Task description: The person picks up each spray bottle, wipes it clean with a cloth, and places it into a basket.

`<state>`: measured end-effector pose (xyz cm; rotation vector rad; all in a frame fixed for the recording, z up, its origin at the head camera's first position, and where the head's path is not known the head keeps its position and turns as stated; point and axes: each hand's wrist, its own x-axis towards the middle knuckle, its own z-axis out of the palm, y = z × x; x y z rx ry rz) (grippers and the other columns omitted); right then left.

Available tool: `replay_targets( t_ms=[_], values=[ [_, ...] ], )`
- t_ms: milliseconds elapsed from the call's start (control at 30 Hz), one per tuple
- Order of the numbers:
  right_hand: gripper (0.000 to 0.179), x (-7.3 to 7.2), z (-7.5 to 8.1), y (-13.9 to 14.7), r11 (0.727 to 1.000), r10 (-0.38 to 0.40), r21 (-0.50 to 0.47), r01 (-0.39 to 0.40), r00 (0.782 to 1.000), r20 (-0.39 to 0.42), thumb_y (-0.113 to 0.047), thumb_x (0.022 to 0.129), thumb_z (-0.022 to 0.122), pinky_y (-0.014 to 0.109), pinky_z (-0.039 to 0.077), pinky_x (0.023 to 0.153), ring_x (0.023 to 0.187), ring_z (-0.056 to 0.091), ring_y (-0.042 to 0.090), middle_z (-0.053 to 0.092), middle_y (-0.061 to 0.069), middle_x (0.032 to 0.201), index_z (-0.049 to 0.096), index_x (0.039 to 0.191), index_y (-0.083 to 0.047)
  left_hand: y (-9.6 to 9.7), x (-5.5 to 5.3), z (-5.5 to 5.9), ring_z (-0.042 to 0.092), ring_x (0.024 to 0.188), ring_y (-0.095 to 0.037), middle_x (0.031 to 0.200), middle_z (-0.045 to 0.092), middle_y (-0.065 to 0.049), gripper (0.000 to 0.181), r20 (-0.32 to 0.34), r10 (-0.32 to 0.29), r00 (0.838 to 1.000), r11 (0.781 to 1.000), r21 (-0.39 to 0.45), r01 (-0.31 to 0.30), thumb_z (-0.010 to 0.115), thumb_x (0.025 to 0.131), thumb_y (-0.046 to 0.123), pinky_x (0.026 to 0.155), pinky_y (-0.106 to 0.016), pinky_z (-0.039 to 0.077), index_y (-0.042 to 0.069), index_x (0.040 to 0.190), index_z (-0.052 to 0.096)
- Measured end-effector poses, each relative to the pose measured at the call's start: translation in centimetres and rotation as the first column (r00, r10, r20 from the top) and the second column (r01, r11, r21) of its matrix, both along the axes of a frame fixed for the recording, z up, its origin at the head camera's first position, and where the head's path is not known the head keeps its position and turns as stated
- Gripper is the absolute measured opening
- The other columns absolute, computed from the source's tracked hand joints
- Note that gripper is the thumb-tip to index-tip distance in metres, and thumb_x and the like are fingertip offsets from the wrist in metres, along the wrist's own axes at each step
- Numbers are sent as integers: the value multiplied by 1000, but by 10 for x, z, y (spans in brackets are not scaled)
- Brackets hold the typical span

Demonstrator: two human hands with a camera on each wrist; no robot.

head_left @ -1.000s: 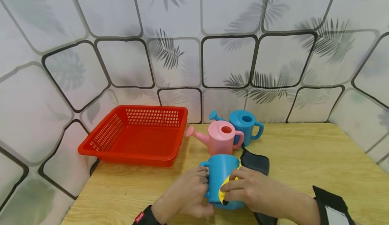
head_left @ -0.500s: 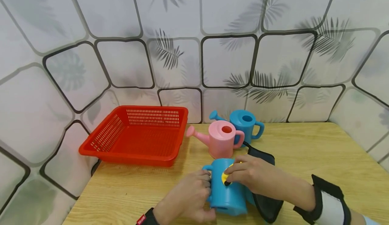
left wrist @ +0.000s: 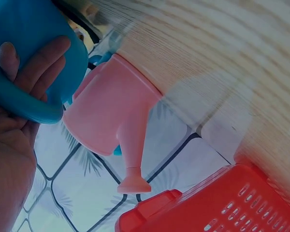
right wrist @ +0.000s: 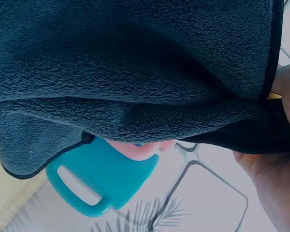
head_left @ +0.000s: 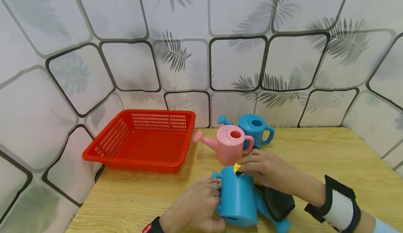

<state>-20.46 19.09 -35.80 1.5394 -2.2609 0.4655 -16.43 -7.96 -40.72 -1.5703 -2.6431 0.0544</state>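
Note:
A blue toy watering can is held tilted near the front of the table. My left hand grips its handle, with fingers curled through the loop in the left wrist view. Its spout points to the lower right, partly covered by a cloth, dark grey fleece with a yellow side. My right hand pinches this cloth against the can's far end. In the right wrist view the hanging fleece fills the upper part and hides the held can.
A pink watering can stands just beyond the held one, and another blue watering can stands behind it by the patterned wall. At the left back is a red slotted basket on the wooden table.
My right hand has slid the cloth from the can's lower wall up to its far end. The held can has shifted slightly right and turned, so its spout now shows.

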Motion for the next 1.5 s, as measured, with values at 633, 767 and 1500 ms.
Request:
replay_targets(
  t_ms=[633, 767, 1500],
  values=[
    [19, -6, -8, 5, 987, 40, -157, -45, 999, -32, -19, 93, 72, 18, 57, 87, 93, 71, 16, 74, 2, 107, 75, 110, -10, -3, 2, 0, 67, 116, -13, 96, 77, 12, 41, -25, 9, 1000, 999, 33, -9, 52, 96, 56, 114, -35, 46, 22, 98, 74],
    [22, -5, -8, 5, 982, 54, -177, -66, 996, -70, -25, 99, 64, 21, 58, 85, 93, 71, 17, 74, 3, 106, 75, 109, -9, -4, 1, -1, 67, 116, -14, 101, 78, 11, 42, -25, 11, 1000, 999, 45, -10, 53, 96, 56, 114, -36, 46, 21, 101, 75],
    [20, 28, -5, -5, 986, 126, -110, -127, 992, -16, -22, 93, 74, 20, 54, 87, 95, 66, 9, 73, -5, 106, 75, 113, -18, -10, -3, -14, 65, 92, -8, 68, 58, 13, 35, -195, 10, 981, 974, 223, 35, 67, 88, 51, 113, -32, 46, 21, 71, 61]
  ],
)
